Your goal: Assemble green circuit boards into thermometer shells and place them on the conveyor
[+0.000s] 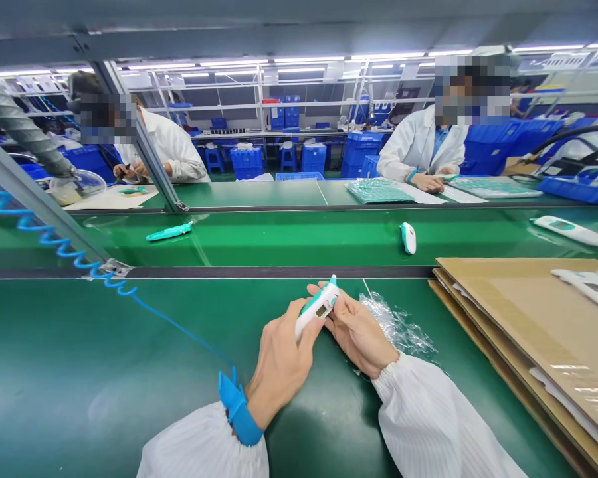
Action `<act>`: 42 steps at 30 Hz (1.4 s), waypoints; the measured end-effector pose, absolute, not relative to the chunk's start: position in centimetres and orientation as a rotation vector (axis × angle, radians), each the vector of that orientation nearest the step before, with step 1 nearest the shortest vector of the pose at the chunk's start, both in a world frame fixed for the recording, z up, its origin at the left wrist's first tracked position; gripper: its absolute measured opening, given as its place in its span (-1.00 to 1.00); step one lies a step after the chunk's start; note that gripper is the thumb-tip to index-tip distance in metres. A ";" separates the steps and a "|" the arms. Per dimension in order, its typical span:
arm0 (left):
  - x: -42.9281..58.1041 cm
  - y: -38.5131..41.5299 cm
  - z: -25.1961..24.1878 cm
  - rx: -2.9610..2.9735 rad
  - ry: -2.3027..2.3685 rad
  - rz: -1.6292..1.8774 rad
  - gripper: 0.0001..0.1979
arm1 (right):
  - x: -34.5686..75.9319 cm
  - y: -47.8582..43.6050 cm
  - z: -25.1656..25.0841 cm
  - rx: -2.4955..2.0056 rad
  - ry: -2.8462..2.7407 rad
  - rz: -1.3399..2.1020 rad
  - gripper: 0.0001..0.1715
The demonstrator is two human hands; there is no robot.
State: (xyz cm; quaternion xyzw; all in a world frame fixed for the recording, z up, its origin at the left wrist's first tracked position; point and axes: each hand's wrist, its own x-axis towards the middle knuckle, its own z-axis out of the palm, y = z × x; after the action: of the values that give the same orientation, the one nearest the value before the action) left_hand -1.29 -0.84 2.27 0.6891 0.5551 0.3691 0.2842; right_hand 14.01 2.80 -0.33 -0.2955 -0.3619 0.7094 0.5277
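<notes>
I am holding a white and teal digital thermometer (317, 307) up over the counter (80, 345), with both forearms angled inward from the near edge of the view. My left hand (282, 362) is closed around the lower body of the thermometer, its fingers curling over the side. My right hand (359, 332) is cupping the upper end, with its fingers reaching across the teal tip. The small display is facing up toward me, between my hands.

A blue wrist strap (238, 410) is circling my left wrist just above the gathered cuff of my white sleeve (204, 445), and a thin blue cord (179, 328) is running from it across the green counter, then coiling up to the far left. Crumpled clear plastic wrap (396, 325) is lying just beside my right hand, and stacked cardboard sheets (528, 332) are resting at the right of the counter.

Beyond the counter, a green conveyor belt (279, 239) is carrying a teal part (169, 231), a small white and teal piece (408, 238) and a white device (572, 230). Across the belt, two co-workers in white coats (418, 149) are working at a far counter, and blue crates (246, 162) are standing in rows under bright ceiling lights (309, 61).
</notes>
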 end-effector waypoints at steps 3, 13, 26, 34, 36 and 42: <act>-1.0 -1.1 1.8 1.962 1.547 1.050 -0.71 | 14.2 2.9 -0.5 -0.677 -0.836 1.721 -0.49; -1.0 -1.3 2.1 1.938 1.705 1.041 -0.71 | 14.2 2.9 -1.0 -0.693 -0.853 1.714 -0.52; -1.7 -0.7 3.1 1.641 1.511 0.868 -0.72 | 14.2 2.8 -1.3 -0.784 -1.012 1.620 -0.51; -2.1 0.1 2.6 1.024 0.956 0.774 -0.50 | 13.8 2.3 -0.4 -0.816 -0.928 1.619 -0.37; -2.0 0.0 2.4 1.144 0.963 0.867 -0.54 | 14.0 2.7 -0.6 -0.883 -0.892 1.551 -0.32; -1.1 -0.3 2.2 1.029 0.875 0.811 -0.53 | 14.4 2.8 -0.4 -0.966 -0.995 1.577 -0.46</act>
State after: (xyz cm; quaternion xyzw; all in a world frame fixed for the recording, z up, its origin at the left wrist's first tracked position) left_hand -1.08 -0.30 2.17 0.4628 0.3935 0.3648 0.7056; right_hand 14.41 2.84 -0.44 -0.3992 -0.4109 0.6513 0.4975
